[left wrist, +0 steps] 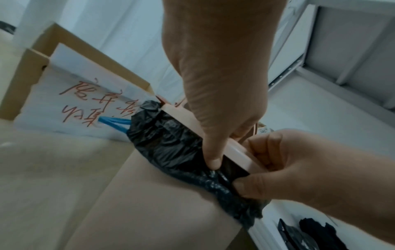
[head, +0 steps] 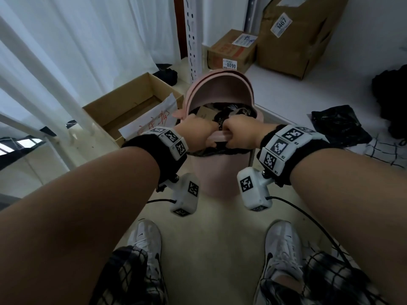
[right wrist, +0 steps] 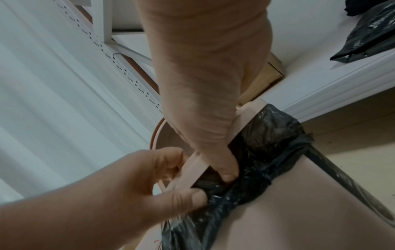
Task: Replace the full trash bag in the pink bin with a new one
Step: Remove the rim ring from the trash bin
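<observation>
Head view: left hand and right hand side by side, both pinching black trash bag at pink bin rim.

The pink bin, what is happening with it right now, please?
A person stands over the pink bin, whose lid is open. Both hands are at its near rim: the left hand and the right hand grip the pink rim ring, thumbs on the black trash bag folded over it. The bag is still in the bin with rubbish inside. Another black bag lies on the floor to the right.
</observation>
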The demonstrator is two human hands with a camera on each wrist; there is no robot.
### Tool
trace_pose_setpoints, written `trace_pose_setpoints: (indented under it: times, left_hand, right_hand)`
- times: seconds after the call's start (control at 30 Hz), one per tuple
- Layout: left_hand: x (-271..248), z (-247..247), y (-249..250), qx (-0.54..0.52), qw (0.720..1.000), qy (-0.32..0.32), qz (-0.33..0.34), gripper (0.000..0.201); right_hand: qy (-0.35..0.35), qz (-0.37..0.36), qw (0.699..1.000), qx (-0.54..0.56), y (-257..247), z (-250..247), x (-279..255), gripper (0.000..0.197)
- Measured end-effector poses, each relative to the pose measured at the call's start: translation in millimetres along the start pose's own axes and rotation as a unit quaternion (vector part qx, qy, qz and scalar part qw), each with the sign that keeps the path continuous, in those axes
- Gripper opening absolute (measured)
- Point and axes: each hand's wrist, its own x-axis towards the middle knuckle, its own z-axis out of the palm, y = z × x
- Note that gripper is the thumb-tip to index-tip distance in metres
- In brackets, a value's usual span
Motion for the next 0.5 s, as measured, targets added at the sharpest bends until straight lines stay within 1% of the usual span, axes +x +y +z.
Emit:
trace_pose_setpoints:
  times: [0.1, 0.17, 0.37, 0.5]
  left_hand:
    - [-3.5, 10.9, 4.6, -0.108, 0.994, -0.020, -0.018, 0.029]
    - [-4.5, 15.0, 7.4, -0.141, 0.990, -0.016, -0.022, 0.030]
    - [-1.1, 18.7, 10.9, -0.137, 0.990, -0.012, -0.026, 0.038]
    - [6.1, 11.1, 15.3, -0.115, 0.993, -0.022, -0.032, 0.042]
  right_hand:
    - [-0.008, -0.008, 0.999, -0.040, -1.9, 4.1, -0.4, 0.016]
    - [-0.007, -0.014, 0.999, -0.050, -2.0, 7.2, -2.1, 0.022]
    - [-0.004, -0.026, 0.999, -0.044, 0.6, 13.7, -6.0, 0.031]
    - [0.011, -0.014, 1.000, -0.017, 4.2, 15.1, -4.3, 0.027]
